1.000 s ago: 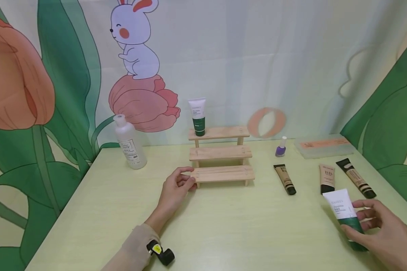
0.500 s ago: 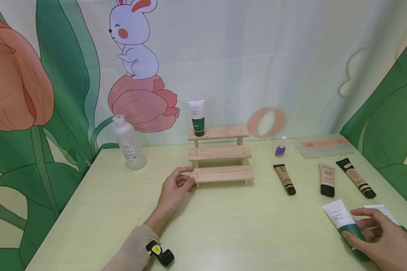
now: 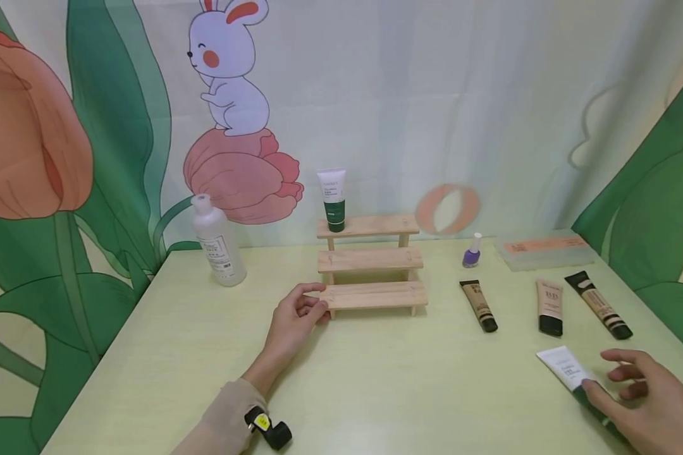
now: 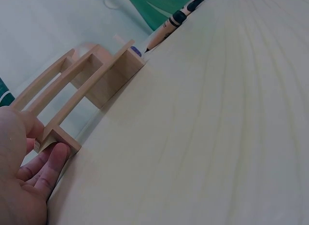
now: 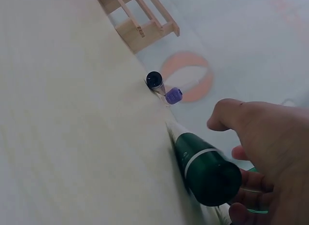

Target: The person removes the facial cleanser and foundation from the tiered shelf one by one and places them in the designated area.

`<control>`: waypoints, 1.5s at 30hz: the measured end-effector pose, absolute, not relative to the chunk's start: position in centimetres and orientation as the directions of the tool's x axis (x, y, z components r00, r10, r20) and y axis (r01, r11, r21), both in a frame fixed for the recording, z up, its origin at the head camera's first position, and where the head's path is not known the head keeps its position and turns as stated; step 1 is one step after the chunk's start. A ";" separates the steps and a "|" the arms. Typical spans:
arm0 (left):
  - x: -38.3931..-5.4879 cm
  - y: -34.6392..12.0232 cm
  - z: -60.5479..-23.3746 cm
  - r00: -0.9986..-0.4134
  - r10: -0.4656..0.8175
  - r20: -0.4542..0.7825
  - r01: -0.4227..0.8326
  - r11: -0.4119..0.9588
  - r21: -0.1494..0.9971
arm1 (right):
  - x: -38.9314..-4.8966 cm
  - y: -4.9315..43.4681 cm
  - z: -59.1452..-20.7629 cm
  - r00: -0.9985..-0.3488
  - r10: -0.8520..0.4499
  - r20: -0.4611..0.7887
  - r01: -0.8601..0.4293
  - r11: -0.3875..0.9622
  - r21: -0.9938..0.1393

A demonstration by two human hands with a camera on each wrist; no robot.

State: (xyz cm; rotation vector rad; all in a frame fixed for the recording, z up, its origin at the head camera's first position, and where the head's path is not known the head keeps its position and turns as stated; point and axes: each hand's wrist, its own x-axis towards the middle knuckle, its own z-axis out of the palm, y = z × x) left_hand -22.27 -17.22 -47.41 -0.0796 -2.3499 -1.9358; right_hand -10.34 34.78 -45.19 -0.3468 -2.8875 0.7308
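Note:
My left hand (image 3: 295,319) grips the left end of the lowest step of a three-step wooden display rack (image 3: 372,296). In the left wrist view its thumb and fingers hold that step's end (image 4: 57,133). A white and green squeeze tube (image 3: 566,368) lies on the table at front right. Over its green end hovers my right hand (image 3: 651,399), fingers loosely bent; in the right wrist view the thumb is clear of the tube (image 5: 203,160) and the fingers are beside its cap. A similar tube (image 3: 333,201) stands cap-down on the top step's left.
A clear pump-less bottle (image 3: 219,246) stands left of the rack. To the right are a purple nail polish bottle (image 3: 472,251), a gold tube (image 3: 479,306), a beige BB tube (image 3: 549,308), a black-and-beige tube (image 3: 599,305) and a flat translucent box (image 3: 545,249).
The right hand has lowered the white and green tube onto the table and loosened its fingers from it. The left hand keeps its hold on the rack.

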 end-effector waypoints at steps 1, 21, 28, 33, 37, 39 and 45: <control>-22.2 -17.2 -47.4 -0.994 -0.019 0.108 0.102 0.193 0.976 | -10.4 34.7 -45.1 -0.960 0.270 0.070 0.203 0.848 -0.489; -22.2 -17.2 -47.3 -0.994 -0.020 0.112 0.106 0.192 0.976 | -14.9 30.2 -39.4 -0.900 0.141 0.412 -0.269 0.566 -0.779; -22.1 -17.2 -47.3 -0.994 -0.020 0.108 0.102 0.196 0.975 | -18.2 27.0 -37.7 -0.899 0.064 0.434 -0.364 0.442 -0.819; -22.1 -17.2 -47.3 -0.994 -0.019 0.111 0.105 0.200 0.974 | -20.0 24.2 -36.8 -0.894 0.034 0.446 -0.395 0.411 -0.822; -22.2 -17.2 -47.3 -0.993 -0.022 0.117 0.110 0.201 0.973 | -21.5 21.9 -36.1 -0.886 0.002 0.463 -0.434 0.347 -0.831; -22.2 -17.2 -47.4 -0.993 -0.023 0.117 0.110 0.202 0.973 | -22.4 20.8 -35.9 -0.883 -0.020 0.470 -0.452 0.312 -0.836; -22.2 -17.2 -47.5 -0.993 -0.023 0.119 0.112 0.200 0.973 | -25.3 17.3 -35.5 -0.866 -0.080 0.494 -0.500 0.177 -0.848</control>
